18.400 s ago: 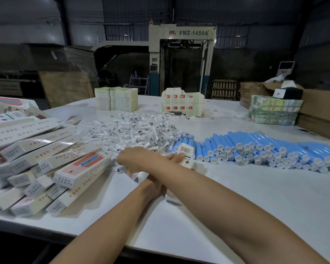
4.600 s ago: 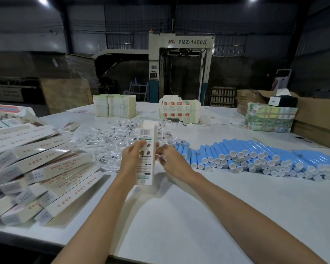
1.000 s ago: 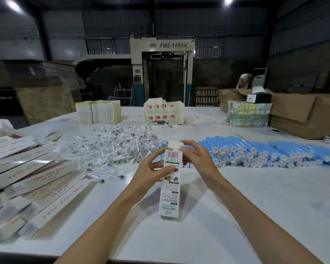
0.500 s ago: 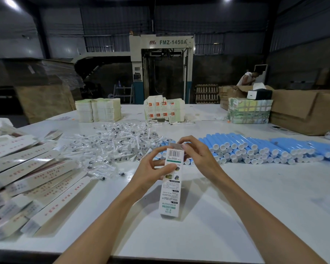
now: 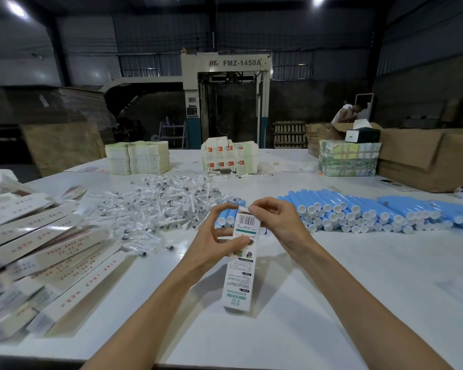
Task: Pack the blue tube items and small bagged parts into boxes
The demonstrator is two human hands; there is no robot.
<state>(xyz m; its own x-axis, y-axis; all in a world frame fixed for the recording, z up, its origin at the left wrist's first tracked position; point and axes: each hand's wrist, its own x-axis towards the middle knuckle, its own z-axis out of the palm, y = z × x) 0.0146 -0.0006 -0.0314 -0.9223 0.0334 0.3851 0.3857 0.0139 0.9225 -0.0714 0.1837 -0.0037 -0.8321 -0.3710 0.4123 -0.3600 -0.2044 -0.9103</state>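
A long white box with a barcode stands upright on the white table, held near its top. My left hand grips its upper part, thumb across the front face. My right hand pinches the box's top flap with its fingertips. Behind the hands lies a long row of blue tubes with white caps, stacked side by side. A loose heap of small clear bagged parts spreads across the table's middle left. What is inside the box is hidden.
Several long white boxes lie piled at the left. Stacks of flat cartons and printed boxes stand at the back, with a wrapped bundle and brown cartons at the right. A person bends over far back.
The box stays upright in my left hand. My right hand's fingertips have come together on the top flap. The view has shifted slightly.
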